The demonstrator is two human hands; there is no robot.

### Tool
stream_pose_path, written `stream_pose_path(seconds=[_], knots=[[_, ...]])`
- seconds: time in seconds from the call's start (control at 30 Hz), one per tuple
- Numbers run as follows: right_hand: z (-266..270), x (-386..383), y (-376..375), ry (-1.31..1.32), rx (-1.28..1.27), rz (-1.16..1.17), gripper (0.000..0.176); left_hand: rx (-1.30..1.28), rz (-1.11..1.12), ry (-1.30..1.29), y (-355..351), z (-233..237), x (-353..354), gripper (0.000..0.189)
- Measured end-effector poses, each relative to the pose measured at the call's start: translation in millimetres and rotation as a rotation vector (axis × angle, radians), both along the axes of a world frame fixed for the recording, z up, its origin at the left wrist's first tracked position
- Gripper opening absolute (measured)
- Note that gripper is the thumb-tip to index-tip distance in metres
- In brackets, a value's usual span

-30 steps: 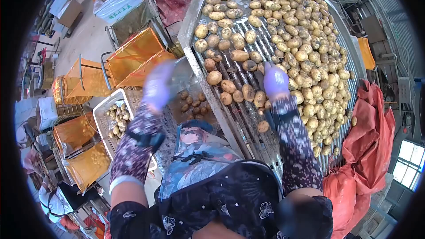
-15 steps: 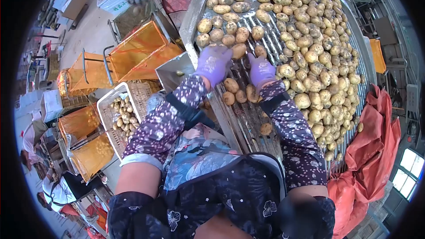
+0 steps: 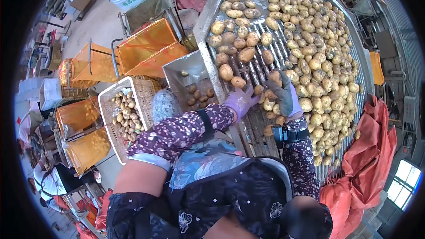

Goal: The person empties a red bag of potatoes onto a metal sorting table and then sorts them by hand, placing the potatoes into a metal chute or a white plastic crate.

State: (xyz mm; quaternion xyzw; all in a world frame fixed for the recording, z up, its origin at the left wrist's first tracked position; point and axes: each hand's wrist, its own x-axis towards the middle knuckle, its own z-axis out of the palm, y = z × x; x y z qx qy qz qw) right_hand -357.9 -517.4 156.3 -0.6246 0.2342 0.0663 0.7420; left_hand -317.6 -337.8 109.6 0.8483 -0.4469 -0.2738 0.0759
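Observation:
Both my hands wear purple gloves with grey palms. My left hand [image 3: 241,102] is over the lower slats of the metal sorting table, fingers apart and pointing right, beside a small potato [image 3: 258,90]. Its fingertips are partly hard to make out. My right hand [image 3: 288,96] is turned so the grey palm shows, with its fingers bent around a potato [image 3: 275,78]. Several potatoes [image 3: 269,104] lie between and below the hands. Just above my left hand sits another potato [image 3: 238,82]. Loose potatoes [image 3: 247,54] rest farther up the slats.
A big heap of potatoes [image 3: 325,84] covers the right side of the sorting table [image 3: 204,28]. On the left are a metal bin [image 3: 177,68] with some potatoes, a white basket [image 3: 144,106] of small potatoes and orange mesh bags [image 3: 146,42]. Red sacking [image 3: 369,137] hangs at right.
Both hands have come down the slats toward me. My right hand has moved right and turned its palm into view, with a potato in it. Some potatoes near the hands have shifted.

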Motion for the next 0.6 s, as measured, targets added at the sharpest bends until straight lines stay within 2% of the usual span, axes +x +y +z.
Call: stream_pose_path(seconds=[0.07, 0.13, 0.23, 0.3, 0.33, 0.37, 0.43, 0.47, 0.57, 0.6], knots=[[-3, 0, 10, -0.063, -0.046, 0.009, 0.048, 0.028, 0.182, 0.105, -5, -12, 4, 0.049], [-11, 3, 17, -0.157, -0.156, 0.006, 0.05, 0.006, 0.181, 0.089, -2, -6, 9, 0.049], [-5, 2, 24, -0.204, -0.076, -0.099, 0.049, -0.168, 0.162, 0.154, 11, -1, 23, 0.045], [17, 1, 29, -0.216, -0.159, -0.184, 0.041, -0.679, 0.353, 0.543, 20, -19, 21, 0.042], [29, 2, 33, -0.196, -0.131, -0.151, 0.035, -0.934, 0.443, 0.738, 26, -29, 18, 0.041], [39, 1, 37, -0.171, -0.103, -0.115, 0.03, -1.003, 0.618, 1.059, 34, -14, 17, 0.04], [44, 12, 62, -0.133, -0.177, -0.082, 0.025, -1.101, 0.955, 1.704, 52, 44, 23, 0.041], [35, 17, 80, -0.224, -0.108, -0.025, 0.038, -1.176, 1.024, 1.776, 59, 58, 22, 0.044], [-9, 42, 123, -0.477, -0.461, 0.071, 0.051, -1.42, 0.749, 2.103, 76, 16, 40, 0.048], [-13, 52, 130, -0.486, -0.632, 0.149, 0.055, -1.464, 0.834, 2.025, 85, 11, 45, 0.052]])
